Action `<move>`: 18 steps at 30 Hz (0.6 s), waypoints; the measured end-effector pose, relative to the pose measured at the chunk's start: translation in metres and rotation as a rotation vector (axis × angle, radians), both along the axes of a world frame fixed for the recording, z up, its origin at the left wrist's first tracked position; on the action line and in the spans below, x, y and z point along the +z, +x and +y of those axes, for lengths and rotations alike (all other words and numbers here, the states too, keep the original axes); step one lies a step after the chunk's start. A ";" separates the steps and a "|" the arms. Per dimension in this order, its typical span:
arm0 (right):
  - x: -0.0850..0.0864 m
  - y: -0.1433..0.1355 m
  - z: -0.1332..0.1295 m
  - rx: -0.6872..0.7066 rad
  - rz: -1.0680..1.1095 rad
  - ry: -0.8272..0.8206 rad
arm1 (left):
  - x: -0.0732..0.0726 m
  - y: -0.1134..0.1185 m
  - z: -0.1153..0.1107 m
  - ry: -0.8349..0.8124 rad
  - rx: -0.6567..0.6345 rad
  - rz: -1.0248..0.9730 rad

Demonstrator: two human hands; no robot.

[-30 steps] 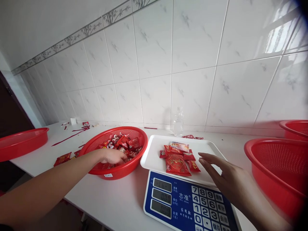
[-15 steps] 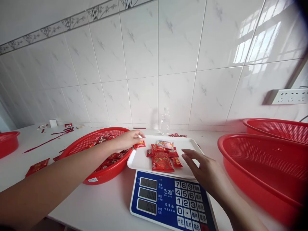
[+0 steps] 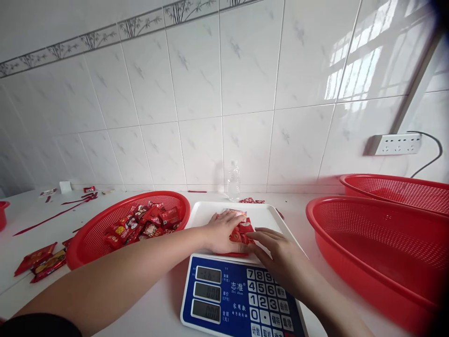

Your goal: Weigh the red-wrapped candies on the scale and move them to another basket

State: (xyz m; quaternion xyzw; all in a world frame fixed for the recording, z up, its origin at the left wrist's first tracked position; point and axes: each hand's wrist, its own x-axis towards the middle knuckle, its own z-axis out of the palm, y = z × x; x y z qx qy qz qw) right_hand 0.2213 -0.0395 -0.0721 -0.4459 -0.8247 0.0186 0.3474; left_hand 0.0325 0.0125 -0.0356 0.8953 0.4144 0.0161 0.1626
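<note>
Small red packets [image 3: 245, 228] lie in a pile on the white tray [image 3: 273, 216] of a blue kitchen scale [image 3: 235, 296]. My left hand [image 3: 224, 230] is laid over the left side of the pile, its fingers curled round the packets and covering most of them. From the right, my right hand [image 3: 271, 243] touches the pile's edge with its fingertips, thumb and fingers bent around the packets. A red basket [image 3: 84, 234] of red-wrapped packets [image 3: 143, 223] stands left of the tray, partly behind my left forearm.
Two red baskets [image 3: 372, 262] stand at the right. A clear bottle [image 3: 234, 181] is behind the tray near the tiled wall. Larger red packets [image 3: 37, 260] and red ribbon strips [image 3: 59, 213] lie at the left.
My left hand has moved right from the tray's left edge onto the pile, where its small packet is now hidden. My right hand has come in to the packets. The view has shifted right.
</note>
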 end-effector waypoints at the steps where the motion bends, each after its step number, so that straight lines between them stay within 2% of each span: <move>1: 0.000 0.000 0.000 -0.004 -0.022 -0.033 | -0.003 0.002 0.002 0.015 0.000 -0.001; 4: 0.002 0.000 -0.001 -0.052 -0.063 -0.115 | -0.003 0.007 0.006 0.040 -0.018 -0.011; 7: 0.004 0.002 -0.002 -0.096 -0.067 -0.154 | 0.005 0.006 0.007 0.001 -0.043 -0.015; 11: 0.006 0.001 -0.004 -0.084 -0.046 -0.177 | 0.011 -0.001 0.011 -0.025 0.011 -0.016; 18: 0.006 0.000 -0.004 -0.103 -0.044 -0.176 | -0.004 -0.009 0.030 0.114 0.133 -0.010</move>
